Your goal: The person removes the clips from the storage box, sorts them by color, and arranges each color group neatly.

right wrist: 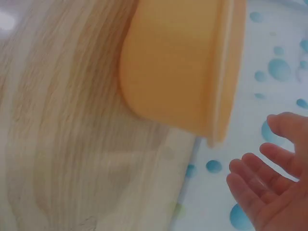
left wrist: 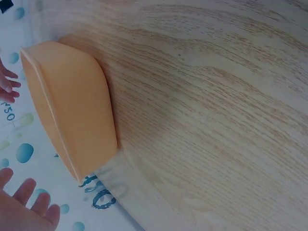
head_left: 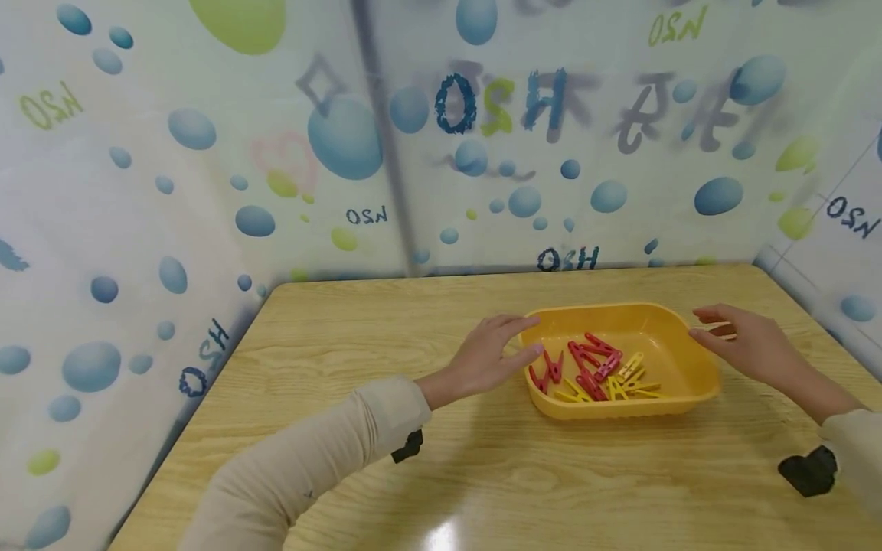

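Note:
A yellow-orange plastic basin (head_left: 678, 348) sits toward the right of the wooden table. Inside it, red clothespins (head_left: 586, 360) and yellow clothespins (head_left: 630, 375) lie heaped on the left and middle of its floor. At the basin's left end is my left hand (head_left: 492, 356), fingers extended near the rim; whether they touch it I cannot tell. Beside the right end, my right hand (head_left: 747, 340) reaches in with spread, relaxed fingers. Both wrist views show the basin's outer wall (left wrist: 82, 96), and in the right wrist view the right hand (right wrist: 274, 187) is apart from it, holding nothing.
The wooden table (head_left: 331, 344) stretches left and in front of the basin. A white backdrop (head_left: 427, 184) with blue and green drops and lettering stands behind the table and along both sides. Dark wrist straps (head_left: 809, 471) hang below the sleeves.

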`<state>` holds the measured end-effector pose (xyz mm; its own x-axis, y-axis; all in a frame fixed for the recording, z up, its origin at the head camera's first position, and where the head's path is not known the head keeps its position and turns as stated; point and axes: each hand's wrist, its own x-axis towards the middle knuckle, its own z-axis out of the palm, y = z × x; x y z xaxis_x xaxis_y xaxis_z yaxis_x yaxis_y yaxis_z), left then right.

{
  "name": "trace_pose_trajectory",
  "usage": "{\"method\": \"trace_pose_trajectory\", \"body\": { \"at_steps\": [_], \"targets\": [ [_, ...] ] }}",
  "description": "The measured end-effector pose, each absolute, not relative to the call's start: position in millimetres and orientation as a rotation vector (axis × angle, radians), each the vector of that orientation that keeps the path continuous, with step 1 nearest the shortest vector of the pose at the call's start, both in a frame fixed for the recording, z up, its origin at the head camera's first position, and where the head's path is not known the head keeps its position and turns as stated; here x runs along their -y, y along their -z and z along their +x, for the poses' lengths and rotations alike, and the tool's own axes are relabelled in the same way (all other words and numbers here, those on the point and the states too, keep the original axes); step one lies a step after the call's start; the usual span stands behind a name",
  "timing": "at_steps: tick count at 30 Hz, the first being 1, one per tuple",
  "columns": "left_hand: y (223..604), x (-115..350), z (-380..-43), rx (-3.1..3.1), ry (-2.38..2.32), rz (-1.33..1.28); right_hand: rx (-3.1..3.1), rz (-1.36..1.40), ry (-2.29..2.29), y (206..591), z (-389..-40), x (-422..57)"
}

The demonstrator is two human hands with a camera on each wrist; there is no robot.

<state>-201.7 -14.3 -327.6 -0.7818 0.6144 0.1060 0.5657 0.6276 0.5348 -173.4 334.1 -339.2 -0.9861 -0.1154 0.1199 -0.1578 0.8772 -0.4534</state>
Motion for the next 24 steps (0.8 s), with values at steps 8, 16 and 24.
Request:
{"method": "trace_pose_trajectory", "body": {
  "at_steps": [8,16,24],
  "targets": [
    [326.0,2.1,-207.6,-2.587,-1.0,0.942,3.026,0.174,-0.865,355.4,-179.0,-351.1],
    [318.2,-21.6,-222.1,-2.538,-0.963,0.922,3.004,0.177,-1.144,367.3,-179.0,-358.2],
    [304.9,-43.2,-243.1,-2.472,-0.772,1.134,3.015,0.132,-1.25,369.5,-184.4,-361.0]
  ]
}}
